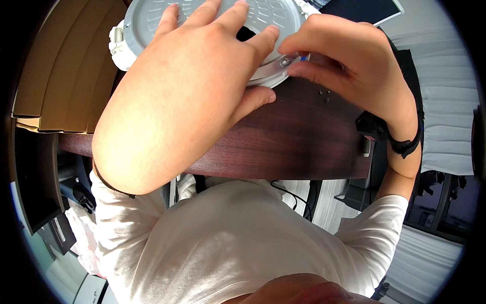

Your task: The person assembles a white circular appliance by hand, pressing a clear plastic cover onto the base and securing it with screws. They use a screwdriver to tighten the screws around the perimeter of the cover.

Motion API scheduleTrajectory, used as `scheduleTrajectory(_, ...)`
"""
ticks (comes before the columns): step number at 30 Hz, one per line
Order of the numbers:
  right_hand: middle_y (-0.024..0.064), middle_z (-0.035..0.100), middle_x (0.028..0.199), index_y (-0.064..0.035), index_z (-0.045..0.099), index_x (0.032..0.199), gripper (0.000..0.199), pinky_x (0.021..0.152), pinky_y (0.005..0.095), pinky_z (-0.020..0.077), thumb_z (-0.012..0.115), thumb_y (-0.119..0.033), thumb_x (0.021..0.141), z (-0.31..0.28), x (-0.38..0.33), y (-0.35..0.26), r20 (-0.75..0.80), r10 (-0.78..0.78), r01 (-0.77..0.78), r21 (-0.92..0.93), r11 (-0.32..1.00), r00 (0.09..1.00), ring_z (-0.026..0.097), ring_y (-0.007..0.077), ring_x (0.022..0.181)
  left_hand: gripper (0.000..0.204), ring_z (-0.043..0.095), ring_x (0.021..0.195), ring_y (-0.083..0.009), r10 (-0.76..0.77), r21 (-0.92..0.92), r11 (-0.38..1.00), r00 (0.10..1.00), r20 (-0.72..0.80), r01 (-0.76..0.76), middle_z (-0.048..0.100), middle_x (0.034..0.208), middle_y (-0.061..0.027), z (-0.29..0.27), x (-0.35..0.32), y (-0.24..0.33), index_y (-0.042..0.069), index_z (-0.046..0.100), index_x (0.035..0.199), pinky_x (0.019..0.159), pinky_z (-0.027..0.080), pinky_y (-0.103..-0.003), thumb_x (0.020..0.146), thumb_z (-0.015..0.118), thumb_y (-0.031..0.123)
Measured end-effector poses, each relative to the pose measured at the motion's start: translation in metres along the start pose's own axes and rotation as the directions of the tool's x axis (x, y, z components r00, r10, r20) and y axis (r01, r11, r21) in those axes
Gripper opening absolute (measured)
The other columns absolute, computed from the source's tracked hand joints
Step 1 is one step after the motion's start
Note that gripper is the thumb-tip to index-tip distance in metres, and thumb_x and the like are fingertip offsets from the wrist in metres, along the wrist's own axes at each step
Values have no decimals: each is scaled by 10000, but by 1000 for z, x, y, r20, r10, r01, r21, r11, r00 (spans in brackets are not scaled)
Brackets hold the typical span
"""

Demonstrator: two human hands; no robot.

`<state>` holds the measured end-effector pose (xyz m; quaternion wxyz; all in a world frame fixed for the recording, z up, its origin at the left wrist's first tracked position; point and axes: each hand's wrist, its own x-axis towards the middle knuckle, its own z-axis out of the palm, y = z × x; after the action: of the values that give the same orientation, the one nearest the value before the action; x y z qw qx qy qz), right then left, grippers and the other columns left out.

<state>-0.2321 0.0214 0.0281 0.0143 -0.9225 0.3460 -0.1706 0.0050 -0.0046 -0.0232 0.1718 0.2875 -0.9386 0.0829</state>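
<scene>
A round, grey metal cover [147, 25] with a raised pattern and a dark opening sits on a white housing [119, 48] at the far edge of view. My left hand [202, 71] lies over it, fingers spread, thumb beside the rim. At the rim's near right, my right hand [349, 61] curls thumb and forefinger around a small silver screw head [285, 62]. A bit of blue [304, 58] shows between those fingers; what they grip, if anything, is mostly hidden. On the table, 3 small dark screws [326, 100] lie below my right hand.
The dark reddish wooden table [283, 137] ends in a curved edge close to my body. Cardboard boxes [71, 66] stand at the left. A black wristband [406, 147] is on my right arm. Beyond the far right is a dark panel [359, 10]; cables [293, 195] hang below.
</scene>
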Motion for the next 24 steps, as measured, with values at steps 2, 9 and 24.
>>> scheduleTrajectory(2,44,644,800,-34,728,930,139,544,271,458,807,-58,818,0,0,-1,5,21,-21,16,1000,1000,578,165,603,673,431,1420,-447,-7,38,999,1000,29,6,515,1481,-229,-1,0,1,137,564,1459,1161,334,-624,868,738,406)
scheduleTrajectory(9,53,619,772,-31,704,902,120,554,267,455,801,-47,832,1,-1,-4,5,63,-63,9,998,998,578,156,620,671,438,1411,-448,6,50,999,1000,-12,-5,519,1474,-235,-1,0,5,129,565,1456,1154,340,-623,867,737,403)
scheduleTrajectory(24,72,641,806,-23,726,924,138,583,294,492,798,-38,807,-2,1,1,16,-30,31,-9,999,999,619,213,666,656,432,1414,-455,-23,78,997,998,52,19,517,1478,-231,-5,1,5,134,567,1449,1154,337,-623,871,738,394)
